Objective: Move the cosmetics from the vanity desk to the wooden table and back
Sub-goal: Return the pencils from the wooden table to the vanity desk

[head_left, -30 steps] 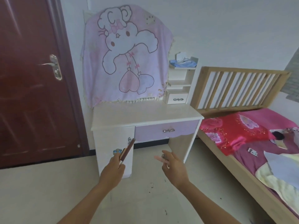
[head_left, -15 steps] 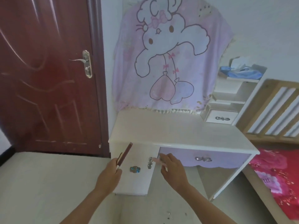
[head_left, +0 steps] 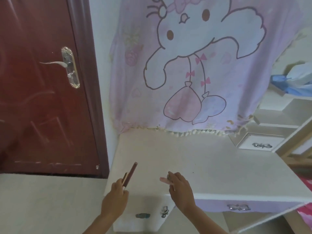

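Note:
The white vanity desk (head_left: 202,162) fills the lower middle, its top bare. My left hand (head_left: 114,200) hovers over the desk's front left corner, closed around two thin brown cosmetic pencils (head_left: 130,173) that point up and to the right. My right hand (head_left: 180,190) is just right of it above the front edge, pinching a small pink cosmetic tube (head_left: 164,180) together with a small greyish item I cannot make out. Both hands are above the desktop, not touching it.
A pink cartoon blanket (head_left: 194,65) hangs over the mirror behind the desk. A dark red door (head_left: 42,81) stands to the left. White side shelves (head_left: 278,115) with a small drawer and blue cloth (head_left: 290,83) sit at right. A bed edge shows at far right.
I have walked closer to the vanity desk, which now fills the view. Both hands, still holding their items, have moved from in front of the desk to above its front edge.

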`<state>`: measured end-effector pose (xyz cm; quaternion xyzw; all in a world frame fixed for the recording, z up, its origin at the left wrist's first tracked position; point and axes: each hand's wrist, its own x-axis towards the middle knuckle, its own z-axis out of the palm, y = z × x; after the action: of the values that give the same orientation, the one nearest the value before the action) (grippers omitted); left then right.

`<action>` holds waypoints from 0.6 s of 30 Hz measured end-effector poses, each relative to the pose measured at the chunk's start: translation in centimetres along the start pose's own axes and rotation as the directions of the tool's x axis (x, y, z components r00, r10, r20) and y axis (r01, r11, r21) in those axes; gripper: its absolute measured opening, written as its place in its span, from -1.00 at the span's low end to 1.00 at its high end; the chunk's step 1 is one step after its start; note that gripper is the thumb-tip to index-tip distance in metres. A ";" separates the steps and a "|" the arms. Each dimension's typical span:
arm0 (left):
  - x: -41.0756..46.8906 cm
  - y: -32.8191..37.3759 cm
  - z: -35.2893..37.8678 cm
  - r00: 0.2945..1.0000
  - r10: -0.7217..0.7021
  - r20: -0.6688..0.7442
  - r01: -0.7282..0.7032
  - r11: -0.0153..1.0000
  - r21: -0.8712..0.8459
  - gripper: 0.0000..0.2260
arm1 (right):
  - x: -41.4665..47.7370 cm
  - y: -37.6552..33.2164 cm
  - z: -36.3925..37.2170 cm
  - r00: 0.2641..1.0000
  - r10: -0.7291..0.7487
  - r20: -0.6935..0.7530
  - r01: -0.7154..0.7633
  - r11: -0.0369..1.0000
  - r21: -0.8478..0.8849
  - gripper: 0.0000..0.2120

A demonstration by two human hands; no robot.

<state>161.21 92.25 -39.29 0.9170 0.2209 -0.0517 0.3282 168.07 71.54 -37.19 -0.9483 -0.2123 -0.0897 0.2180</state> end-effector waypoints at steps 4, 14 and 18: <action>5.3 1.6 0.5 0.998 -0.054 -0.029 0.055 0.997 0.045 -0.73 | 6.2 1.8 2.5 0.998 0.022 0.055 -0.023 1.000 0.011 -0.56; 19.0 6.7 0.6 0.983 -0.174 -0.058 0.183 0.937 0.298 -0.73 | 18.5 4.6 7.1 0.986 0.091 0.142 -0.117 0.976 0.185 -0.59; 22.7 6.9 1.0 0.979 -0.199 -0.040 0.198 0.898 0.392 -0.68 | 20.5 5.1 7.7 0.980 0.124 0.153 -0.153 0.968 0.200 -0.60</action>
<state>184.61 95.35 -41.50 0.9368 0.2981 -0.1290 0.1303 189.23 78.26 -40.54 -0.9363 -0.1683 0.0151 0.3080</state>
